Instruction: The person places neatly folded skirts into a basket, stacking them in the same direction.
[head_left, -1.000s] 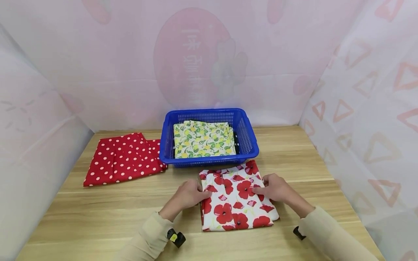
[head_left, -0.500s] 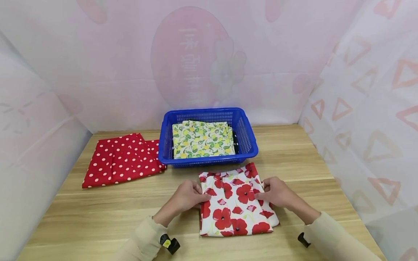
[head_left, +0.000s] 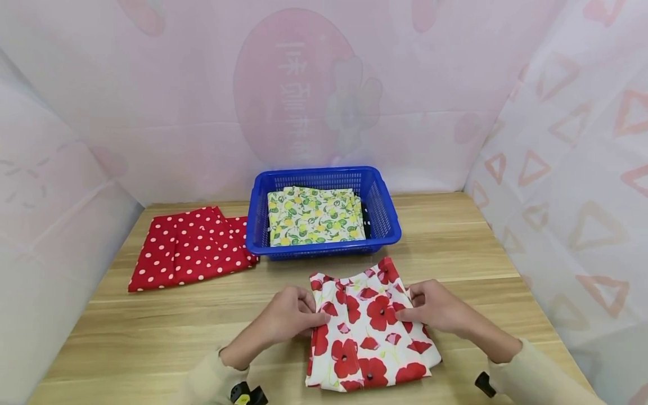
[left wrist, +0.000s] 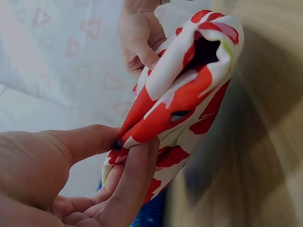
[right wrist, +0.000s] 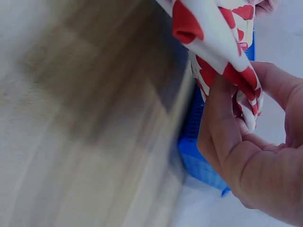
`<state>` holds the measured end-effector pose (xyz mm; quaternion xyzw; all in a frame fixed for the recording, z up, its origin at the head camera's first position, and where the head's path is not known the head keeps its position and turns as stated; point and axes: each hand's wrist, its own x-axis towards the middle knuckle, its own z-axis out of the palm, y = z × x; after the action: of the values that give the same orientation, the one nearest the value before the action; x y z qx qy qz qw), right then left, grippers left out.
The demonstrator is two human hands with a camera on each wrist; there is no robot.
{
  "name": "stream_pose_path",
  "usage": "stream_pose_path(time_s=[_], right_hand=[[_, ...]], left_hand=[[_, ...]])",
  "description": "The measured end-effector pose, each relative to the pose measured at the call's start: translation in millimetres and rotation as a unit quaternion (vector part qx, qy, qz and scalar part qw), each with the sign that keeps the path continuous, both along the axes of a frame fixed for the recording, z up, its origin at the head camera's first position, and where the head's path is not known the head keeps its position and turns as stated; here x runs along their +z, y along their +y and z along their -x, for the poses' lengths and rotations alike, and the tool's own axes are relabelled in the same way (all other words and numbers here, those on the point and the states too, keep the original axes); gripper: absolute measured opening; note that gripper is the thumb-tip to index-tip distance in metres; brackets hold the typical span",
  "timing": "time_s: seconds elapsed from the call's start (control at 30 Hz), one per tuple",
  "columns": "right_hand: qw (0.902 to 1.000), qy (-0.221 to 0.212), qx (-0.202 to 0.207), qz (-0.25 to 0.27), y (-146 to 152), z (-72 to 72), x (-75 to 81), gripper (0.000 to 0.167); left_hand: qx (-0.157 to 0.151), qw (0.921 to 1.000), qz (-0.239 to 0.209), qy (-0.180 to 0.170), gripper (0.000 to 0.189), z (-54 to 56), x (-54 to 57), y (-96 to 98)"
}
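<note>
A folded white cloth with red poppies [head_left: 368, 332] is in front of the basket, gripped at both side edges. My left hand [head_left: 290, 318] pinches its left edge, thumb on top and fingers beneath. On the opposite edge my right hand [head_left: 439, 308] pinches it the same way. In the left wrist view the layers of the poppy cloth [left wrist: 175, 109] show at the fold, between thumb and fingers [left wrist: 128, 184]. The right wrist view has the cloth's edge [right wrist: 241, 80] between thumb and curled fingers [right wrist: 222, 123]. The cloth appears raised off the table, its near side bulging.
A blue plastic basket [head_left: 324, 247] stands at the back, holding a folded lemon-print cloth [head_left: 316, 216] over a dark dotted one [head_left: 366, 219]. Left of it lies a folded red polka-dot cloth [head_left: 187, 247] on the wooden table [head_left: 192, 326]. Fabric walls [head_left: 425, 146] enclose the table.
Both hands have drawn the poppy cloth towards me, away from the basket, and it appears lifted. The basket and the red polka-dot cloth have stayed in place.
</note>
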<state>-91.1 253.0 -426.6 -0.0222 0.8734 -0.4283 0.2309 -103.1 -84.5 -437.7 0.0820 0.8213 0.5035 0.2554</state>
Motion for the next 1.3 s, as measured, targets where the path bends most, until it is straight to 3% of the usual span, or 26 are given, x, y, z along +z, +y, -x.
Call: stream_pose_path(time_s=[0.13, 0.33, 0.43, 0.57, 0.73, 0.93, 1.1, 1.3], right_hand=[[0.9996, 0.009, 0.02, 0.018, -1.6, 0.2, 22.7, 0.026], [0.9991, 0.021, 0.031, 0.022, -4.6, 7.9, 62.1, 0.03], [0.9991, 0.023, 0.03, 0.021, -6.9, 16.9, 80.0, 0.033], [0.9989, 0.036, 0.022, 0.019, -12.8, 36.2, 98.7, 0.036], [0.9986, 0.052, -0.003, 0.012, -24.7, 68.2, 113.2, 0.038], [0.9976, 0.048, -0.05, 0.009, -39.6, 113.4, 113.2, 0.042], [0.9939, 0.062, -0.087, -0.028, -51.5, 147.1, 110.0, 0.037], [0.9903, 0.079, -0.112, -0.022, -65.2, 179.6, 94.8, 0.029]], left_hand=[[-0.004, 0.9995, -0.002, 0.031, 0.033, -2.5, 24.4, -5.8], [-0.013, 0.9979, -0.049, 0.041, 0.031, 2.5, 63.3, -16.8], [-0.009, 0.9975, -0.051, 0.049, 0.032, 7.2, 82.5, -21.1], [0.008, 0.9967, -0.029, 0.076, 0.032, 20.6, 104.7, -28.2], [0.046, 0.9935, 0.009, 0.103, 0.034, 48.4, 124.8, -40.1], [0.102, 0.9896, 0.032, 0.096, 0.039, 87.9, 128.2, -47.9], [0.13, 0.9853, 0.047, 0.1, 0.041, 124.1, 119.2, -48.9], [0.151, 0.9813, 0.061, 0.103, 0.042, 159.2, 103.8, -51.4]])
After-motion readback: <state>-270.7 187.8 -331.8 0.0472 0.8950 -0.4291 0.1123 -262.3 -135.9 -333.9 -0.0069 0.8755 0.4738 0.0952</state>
